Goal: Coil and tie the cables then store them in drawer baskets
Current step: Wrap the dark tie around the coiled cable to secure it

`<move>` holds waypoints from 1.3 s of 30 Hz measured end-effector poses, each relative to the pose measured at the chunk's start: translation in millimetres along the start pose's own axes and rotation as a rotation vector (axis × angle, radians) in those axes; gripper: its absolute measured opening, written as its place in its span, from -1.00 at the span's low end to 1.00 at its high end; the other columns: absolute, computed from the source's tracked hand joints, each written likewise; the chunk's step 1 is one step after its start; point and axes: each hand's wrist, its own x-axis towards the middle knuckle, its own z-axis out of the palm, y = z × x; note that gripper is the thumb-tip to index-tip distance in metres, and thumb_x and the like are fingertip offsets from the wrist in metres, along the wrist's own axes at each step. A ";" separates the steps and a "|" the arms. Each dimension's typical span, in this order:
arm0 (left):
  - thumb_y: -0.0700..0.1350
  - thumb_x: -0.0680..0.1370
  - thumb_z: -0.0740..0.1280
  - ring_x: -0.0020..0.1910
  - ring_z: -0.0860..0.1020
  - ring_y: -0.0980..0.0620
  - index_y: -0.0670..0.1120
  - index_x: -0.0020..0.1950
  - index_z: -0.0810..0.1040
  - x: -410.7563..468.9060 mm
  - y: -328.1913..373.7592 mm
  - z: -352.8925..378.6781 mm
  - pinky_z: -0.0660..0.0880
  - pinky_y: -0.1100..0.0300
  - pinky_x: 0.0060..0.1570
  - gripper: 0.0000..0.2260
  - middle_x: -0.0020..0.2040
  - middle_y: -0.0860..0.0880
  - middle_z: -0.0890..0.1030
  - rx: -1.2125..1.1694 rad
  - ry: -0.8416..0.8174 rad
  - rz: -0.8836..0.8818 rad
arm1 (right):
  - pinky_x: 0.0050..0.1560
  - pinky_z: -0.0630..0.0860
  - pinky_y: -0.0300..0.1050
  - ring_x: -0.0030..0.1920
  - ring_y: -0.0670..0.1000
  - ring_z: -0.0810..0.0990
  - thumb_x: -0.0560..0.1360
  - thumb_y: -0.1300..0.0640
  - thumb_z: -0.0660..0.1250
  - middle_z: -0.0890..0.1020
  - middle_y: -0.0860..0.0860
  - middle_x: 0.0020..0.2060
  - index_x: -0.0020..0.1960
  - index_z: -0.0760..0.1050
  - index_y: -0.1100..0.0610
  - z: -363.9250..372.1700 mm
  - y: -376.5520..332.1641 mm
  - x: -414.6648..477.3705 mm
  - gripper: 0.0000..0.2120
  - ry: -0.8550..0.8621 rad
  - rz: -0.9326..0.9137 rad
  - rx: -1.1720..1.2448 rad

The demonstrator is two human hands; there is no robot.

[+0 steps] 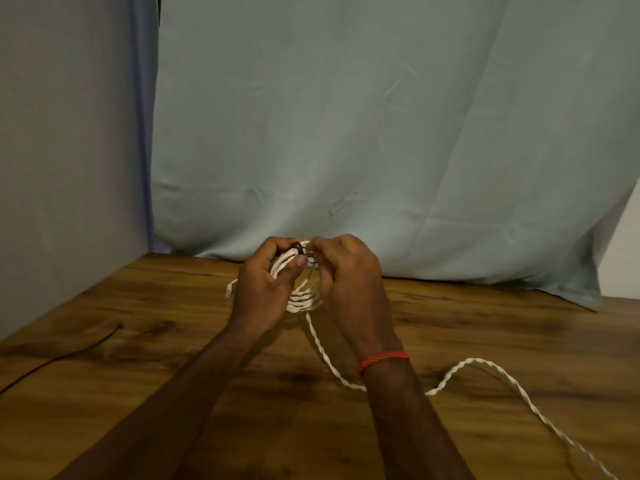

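Observation:
A white twisted cable is wound into a coil [304, 299] held upright above the wooden table [138, 358]. My left hand [263, 289] grips the coil's left side, thumb pressed across the loops. My right hand [349, 282] pinches a thin black tie [298, 247] at the top of the coil. A loose tail of the white cable [485, 365] runs down from the coil, passes under my right forearm and snakes off to the table's lower right edge.
A thin black cable [69, 355] lies on the table at the left, running off the left edge. A pale blue cloth [381, 133] hangs behind the table and drapes onto its back edge. No basket is in view.

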 end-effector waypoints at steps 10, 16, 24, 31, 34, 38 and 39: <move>-0.09 0.50 0.42 -0.11 0.64 0.08 0.00 0.03 0.60 -1.4 1.8 -1.2 0.56 0.17 -0.09 -0.88 -0.11 0.08 0.67 0.055 -0.074 0.062 | -0.10 0.62 0.03 -0.06 0.07 0.62 0.47 0.29 0.38 0.65 0.07 -0.12 0.04 0.69 0.12 1.9 8.3 2.8 -0.80 0.011 -0.024 0.014; -0.05 0.52 0.41 -0.16 0.63 0.07 0.02 0.02 0.60 -1.2 4.2 -1.6 0.55 0.14 -0.16 -0.90 -0.12 0.07 0.67 0.024 -0.055 0.021 | -0.08 0.58 -0.11 -0.08 -0.06 0.59 0.53 0.22 0.41 0.66 -0.03 -0.11 0.02 0.68 0.07 1.0 3.2 2.1 -0.88 0.104 0.064 0.146; -0.18 0.58 0.40 -0.39 0.58 0.03 -0.11 0.07 0.61 -0.6 7.3 -0.8 0.51 0.17 -0.44 -0.92 -0.13 -0.04 0.68 0.007 0.014 -0.047 | -0.19 0.58 -0.25 -0.18 -0.14 0.61 0.52 0.20 0.44 0.68 -0.06 -0.13 0.00 0.67 0.06 -4.7 17.7 5.6 -0.91 0.053 0.128 0.231; -0.20 0.58 0.40 -0.43 0.53 0.04 -0.05 -0.01 0.63 5.6 4.9 -5.7 0.48 0.16 -0.42 -0.94 -0.30 -0.05 0.63 -0.071 0.060 -0.150 | -0.15 0.57 -0.02 -0.18 -0.07 0.57 0.51 0.15 0.43 0.59 -0.06 -0.15 0.14 0.64 -0.14 0.4 16.3 -0.4 -0.73 -0.171 -0.069 0.058; -0.20 0.58 0.40 -0.25 0.60 -0.11 -0.04 -0.02 0.63 5.8 4.7 -6.1 0.56 0.04 -0.28 -0.93 -0.16 -0.13 0.68 -0.089 0.064 -0.145 | -0.13 0.57 -0.03 -0.16 -0.08 0.58 0.50 0.15 0.45 0.63 -0.07 -0.15 0.12 0.68 -0.09 1.0 15.7 0.5 -0.76 -0.170 -0.094 0.124; -0.26 0.57 0.40 -0.40 0.54 0.01 -0.06 -0.01 0.64 5.5 5.4 -5.1 0.49 0.12 -0.38 -0.90 -0.27 -0.07 0.65 -0.105 0.043 -0.162 | -0.05 0.56 -0.24 -0.08 -0.13 0.64 0.47 0.24 0.49 0.70 -0.06 -0.12 0.02 0.74 0.05 1.8 10.3 3.0 -0.83 -0.070 0.022 0.380; -0.28 0.56 0.40 -0.45 0.51 0.05 -0.07 -0.01 0.64 5.3 5.5 -4.5 0.46 0.17 -0.43 -0.89 -0.30 -0.05 0.64 -0.112 0.039 -0.166 | -0.06 0.53 -0.30 -0.08 -0.14 0.64 0.46 0.27 0.49 0.71 -0.06 -0.13 -0.01 0.74 0.08 1.9 7.1 2.9 -0.84 -0.051 0.053 0.424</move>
